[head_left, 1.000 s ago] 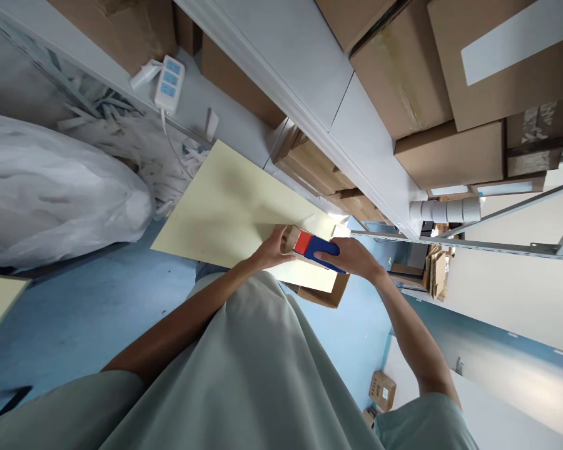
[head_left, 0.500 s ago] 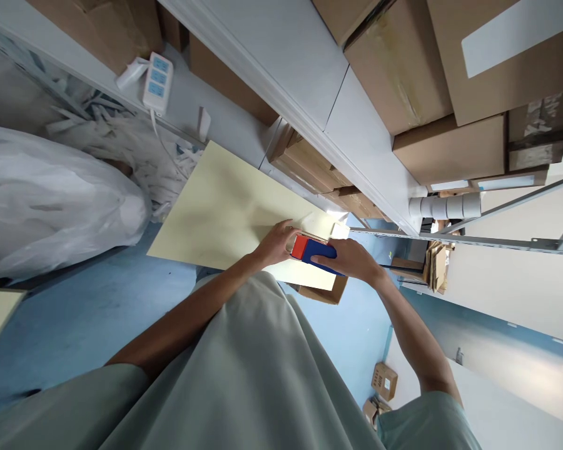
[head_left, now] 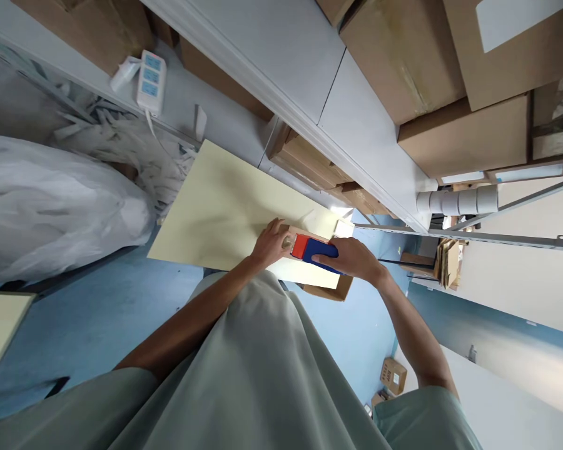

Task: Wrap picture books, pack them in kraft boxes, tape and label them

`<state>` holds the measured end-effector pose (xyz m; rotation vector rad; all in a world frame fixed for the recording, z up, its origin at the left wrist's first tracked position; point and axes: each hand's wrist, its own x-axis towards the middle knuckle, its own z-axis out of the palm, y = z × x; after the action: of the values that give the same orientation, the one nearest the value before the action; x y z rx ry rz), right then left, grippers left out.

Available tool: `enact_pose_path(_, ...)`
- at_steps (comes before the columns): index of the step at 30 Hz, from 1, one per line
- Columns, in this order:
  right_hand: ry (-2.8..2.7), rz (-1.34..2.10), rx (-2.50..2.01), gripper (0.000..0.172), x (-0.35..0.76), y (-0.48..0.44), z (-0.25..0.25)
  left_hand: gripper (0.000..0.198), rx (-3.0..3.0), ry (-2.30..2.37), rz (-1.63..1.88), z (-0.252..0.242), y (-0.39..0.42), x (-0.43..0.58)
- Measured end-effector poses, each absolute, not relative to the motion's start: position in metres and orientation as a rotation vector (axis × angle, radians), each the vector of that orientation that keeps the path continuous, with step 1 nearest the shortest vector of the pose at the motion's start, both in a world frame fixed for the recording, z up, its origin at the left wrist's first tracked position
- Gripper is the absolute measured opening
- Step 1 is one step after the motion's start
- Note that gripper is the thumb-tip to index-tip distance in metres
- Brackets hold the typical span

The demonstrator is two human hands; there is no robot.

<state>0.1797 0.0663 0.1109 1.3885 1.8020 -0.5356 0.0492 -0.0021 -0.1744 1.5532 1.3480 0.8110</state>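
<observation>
My right hand is closed around a blue-and-red block-shaped thing, with its thumb lying along the blue part. The red end points left, and its exact kind does not show. Under and beside it is a small brown cardboard piece, partly covered. At the left end of that piece my left hand curls its fingers, close to the red end. A pale, shiny bit shows between the left hand and the red end. Both hands are over a pale yellow board.
An open cardboard box sits below the board's right end. Cardboard boxes fill the grey shelf, with white rolls at its end. A power strip lies upper left, above a white plastic bag.
My left hand has shifted slightly left and curled more over the end of the brown piece, more of which now shows. My right hand keeps its hold. The whole view has moved a little.
</observation>
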Motion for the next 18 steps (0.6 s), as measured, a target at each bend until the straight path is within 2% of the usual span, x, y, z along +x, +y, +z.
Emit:
enact_pose_path(6,1.757,-0.625,1.415,0.063,0.23,0.075,0.099,0.026,1.555,1.345,0.761,-0.181,-0.005,0.048)
enact_pose_path(14,1.661,-0.908,1.436,0.072,0.294,0.082,0.049,0.046,1.559,1.329,0.662,-0.179,-0.002,0.038)
enact_pose_path(18,1.666,-0.975,1.441,0.067,0.312,0.081,0.025,0.049,1.613,1.357,0.588,-0.173,-0.003,0.035)
